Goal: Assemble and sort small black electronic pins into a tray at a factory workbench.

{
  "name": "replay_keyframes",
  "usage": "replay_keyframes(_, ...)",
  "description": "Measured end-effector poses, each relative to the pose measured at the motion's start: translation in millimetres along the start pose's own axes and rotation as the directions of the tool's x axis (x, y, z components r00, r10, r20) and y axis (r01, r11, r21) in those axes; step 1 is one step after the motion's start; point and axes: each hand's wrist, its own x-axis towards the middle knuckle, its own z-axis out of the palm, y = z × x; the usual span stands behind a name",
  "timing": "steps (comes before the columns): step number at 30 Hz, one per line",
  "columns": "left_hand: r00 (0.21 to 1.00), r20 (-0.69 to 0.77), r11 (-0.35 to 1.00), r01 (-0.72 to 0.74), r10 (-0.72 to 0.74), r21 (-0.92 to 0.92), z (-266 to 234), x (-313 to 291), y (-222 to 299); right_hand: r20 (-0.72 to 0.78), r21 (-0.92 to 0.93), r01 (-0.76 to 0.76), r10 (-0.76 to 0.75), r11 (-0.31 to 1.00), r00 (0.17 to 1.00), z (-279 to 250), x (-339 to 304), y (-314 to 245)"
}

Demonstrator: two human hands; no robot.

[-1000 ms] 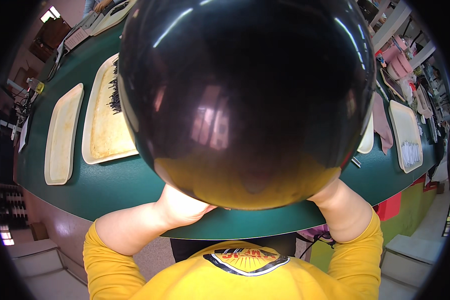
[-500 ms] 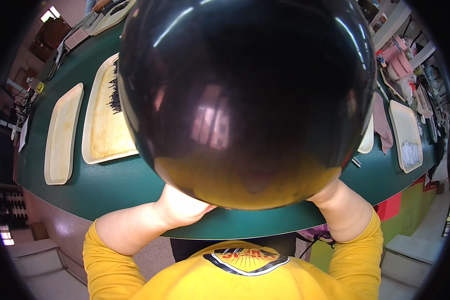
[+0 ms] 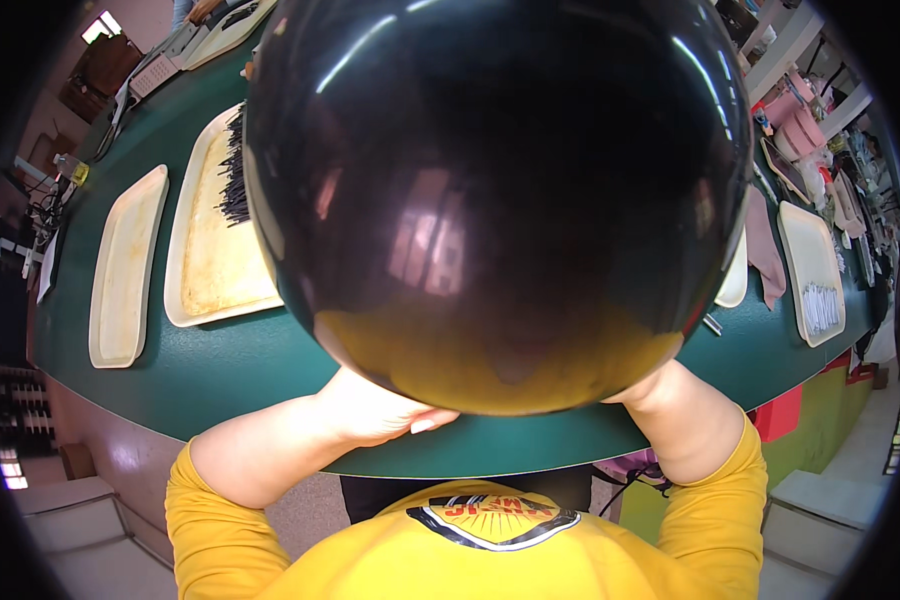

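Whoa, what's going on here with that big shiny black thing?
A person in yellow has both hands at a green table. The round black thing hides most of the view. The left hand shows partly below it, thumb out, and the right hand is mostly covered, so I can't tell what either holds. To the left, a tray holds thin dark pieces; far right, another holds thin white ones.

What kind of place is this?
Probably a small workshop or assembly room, though the product isn't clear: a green table bears shallow trays, one with thin dark pieces, another with white pieces; another person's hand shows at the far left.
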Motion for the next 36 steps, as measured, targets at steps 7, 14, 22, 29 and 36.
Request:
replay_keyframes(7, 0.967, -0.144, 0.897, -0.133, 0.211, 0.422, 13, 1, 0, 0.041, 0.241, 0.104, -0.117, 0.965, 0.992, -18, -1, 12)
replay_keyframes(14, 0.980, 0.047, 0.817, -0.188, 0.194, 0.545, 0, -2, -3, -0.019, 0.291, -0.019, 0.026, 0.956, 0.999, -10, -3, 3)
replay_keyframes(22, 0.953, -0.107, 0.841, -0.195, 0.285, 0.505, 13, 2, -2, -0.037, 0.161, 0.139, -0.135, 0.977, 0.990, -8, -2, 11)
replay_keyframes(29, 0.946, -0.121, 0.623, -0.098, 0.299, 0.776, 3, 1, -6, -0.020, -0.254, 0.380, -0.398, 0.889, 0.917, -10, -2, 6)
replay_keyframes(36, 0.943, -0.050, 0.567, -0.155, 0.329, 0.809, -4, 1, -9, -0.020, -0.265, 0.348, -0.367, 0.899, 0.930, -5, -3, 3)
